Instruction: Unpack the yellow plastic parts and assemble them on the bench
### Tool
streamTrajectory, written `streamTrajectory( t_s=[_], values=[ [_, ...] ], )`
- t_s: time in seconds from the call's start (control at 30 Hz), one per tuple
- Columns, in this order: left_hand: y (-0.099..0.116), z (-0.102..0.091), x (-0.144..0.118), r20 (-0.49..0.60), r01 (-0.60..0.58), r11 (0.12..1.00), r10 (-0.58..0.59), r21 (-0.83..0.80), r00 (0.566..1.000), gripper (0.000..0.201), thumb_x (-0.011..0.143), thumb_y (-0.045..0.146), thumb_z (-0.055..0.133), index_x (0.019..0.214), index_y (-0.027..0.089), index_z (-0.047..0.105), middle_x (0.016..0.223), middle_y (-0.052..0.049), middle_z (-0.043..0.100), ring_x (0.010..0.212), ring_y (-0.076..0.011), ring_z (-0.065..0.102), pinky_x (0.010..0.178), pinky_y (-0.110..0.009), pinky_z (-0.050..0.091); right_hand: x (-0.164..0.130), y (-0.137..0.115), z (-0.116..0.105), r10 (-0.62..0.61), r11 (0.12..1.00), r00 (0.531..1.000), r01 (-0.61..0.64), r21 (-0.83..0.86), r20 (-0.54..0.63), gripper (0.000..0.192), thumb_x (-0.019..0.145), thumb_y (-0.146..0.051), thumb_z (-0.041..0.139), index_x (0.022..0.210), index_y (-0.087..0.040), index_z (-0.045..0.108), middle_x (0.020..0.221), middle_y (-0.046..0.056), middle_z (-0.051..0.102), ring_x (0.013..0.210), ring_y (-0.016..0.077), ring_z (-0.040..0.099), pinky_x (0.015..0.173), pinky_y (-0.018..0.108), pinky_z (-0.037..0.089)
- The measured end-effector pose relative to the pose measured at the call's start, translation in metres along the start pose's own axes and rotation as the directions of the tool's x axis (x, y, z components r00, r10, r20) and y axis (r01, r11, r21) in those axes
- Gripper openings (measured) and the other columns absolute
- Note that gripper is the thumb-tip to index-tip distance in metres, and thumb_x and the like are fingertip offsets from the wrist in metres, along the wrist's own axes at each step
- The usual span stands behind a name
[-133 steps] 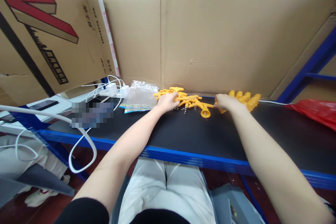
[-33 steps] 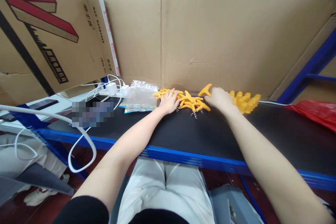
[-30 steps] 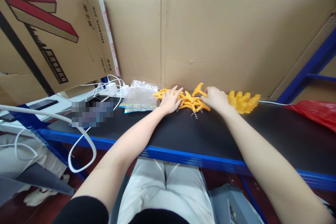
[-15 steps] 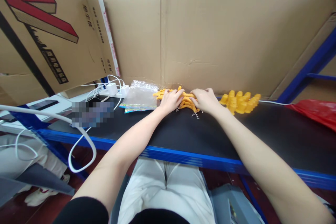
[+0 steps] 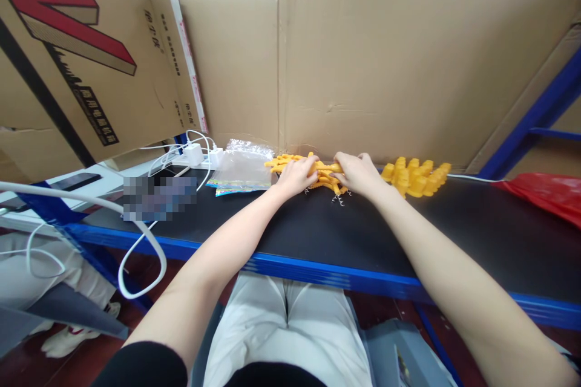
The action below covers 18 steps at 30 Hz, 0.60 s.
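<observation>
Where the two hands met at the back of the black worktop (image 5: 318,236), the left hand (image 5: 296,175) and right hand (image 5: 358,173) each held a narrow grip on one heap of orange plastic pieces (image 5: 325,171); its count could not be made out under the fingers. A second orange row (image 5: 415,176) lay just right. One clear bag (image 5: 240,168) lay left. Small metal springs (image 5: 336,198) were too small to count.
</observation>
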State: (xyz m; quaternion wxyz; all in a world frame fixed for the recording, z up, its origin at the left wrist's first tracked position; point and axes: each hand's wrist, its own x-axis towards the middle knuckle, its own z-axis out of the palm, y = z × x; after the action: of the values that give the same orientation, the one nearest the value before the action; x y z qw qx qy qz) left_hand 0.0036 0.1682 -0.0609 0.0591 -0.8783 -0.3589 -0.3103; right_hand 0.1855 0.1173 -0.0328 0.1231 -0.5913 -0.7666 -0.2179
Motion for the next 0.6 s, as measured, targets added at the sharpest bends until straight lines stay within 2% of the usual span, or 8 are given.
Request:
streamTrajectory(
  t_s=[0.13, 0.2, 0.4, 0.6],
  values=[
    [0.0014, 0.0008, -0.0006, 0.039, -0.002, 0.998, 0.000, 0.057, 0.999, 0.038, 0.089, 0.025, 0.047, 0.126, 0.017, 0.049, 0.122, -0.012, 0.062, 0.105, -0.0239, 0.060, 0.091, -0.036, 0.044, 0.0009, 0.0048, 0.0060, 0.010, 0.999, 0.986, -0.018, 0.044, 0.168, 0.023, 0.095, -0.030, 0.038, 0.106, -0.016, 0.052, 0.108, 0.012, 0.065, 0.100, 0.0255, 0.058, 0.073, 0.032, 0.029],
    [0.0009, 0.0017, -0.0004, 0.052, 0.006, 0.999, -0.008, 0.048, 0.999, 0.039, 0.088, 0.025, 0.048, 0.127, 0.017, 0.048, 0.122, -0.012, 0.062, 0.104, -0.0238, 0.061, 0.089, -0.035, 0.046, 0.0014, 0.0052, 0.0063, -0.006, 0.999, 0.981, -0.002, 0.041, 0.194, 0.021, 0.095, -0.027, 0.036, 0.103, -0.017, 0.054, 0.106, 0.011, 0.065, 0.098, 0.0240, 0.059, 0.071, 0.031, 0.029],
    [-0.0043, 0.0046, 0.0013, 0.026, -0.018, 0.997, 0.020, -0.072, 0.999, 0.039, 0.085, 0.023, 0.051, 0.123, 0.019, 0.050, 0.118, -0.010, 0.064, 0.103, -0.0220, 0.061, 0.088, -0.034, 0.046, 0.0007, 0.0006, 0.0012, -0.025, 0.999, 0.997, 0.027, -0.025, 0.073, 0.011, 0.090, -0.024, 0.048, 0.097, -0.017, 0.053, 0.097, 0.008, 0.067, 0.087, 0.0216, 0.060, 0.068, 0.030, 0.025],
    [-0.0042, 0.0056, 0.0025, -0.006, 0.035, 0.988, -0.036, -0.152, 0.999, 0.035, 0.083, 0.026, 0.053, 0.118, 0.019, 0.053, 0.099, -0.006, 0.069, 0.089, -0.0199, 0.063, 0.079, -0.030, 0.047, -0.0002, -0.0001, -0.0002, -0.041, 0.997, 0.997, 0.037, -0.066, -0.060, 0.010, 0.085, -0.016, 0.047, 0.094, -0.018, 0.052, 0.093, 0.009, 0.066, 0.085, 0.0221, 0.057, 0.068, 0.030, 0.024]
  ],
)
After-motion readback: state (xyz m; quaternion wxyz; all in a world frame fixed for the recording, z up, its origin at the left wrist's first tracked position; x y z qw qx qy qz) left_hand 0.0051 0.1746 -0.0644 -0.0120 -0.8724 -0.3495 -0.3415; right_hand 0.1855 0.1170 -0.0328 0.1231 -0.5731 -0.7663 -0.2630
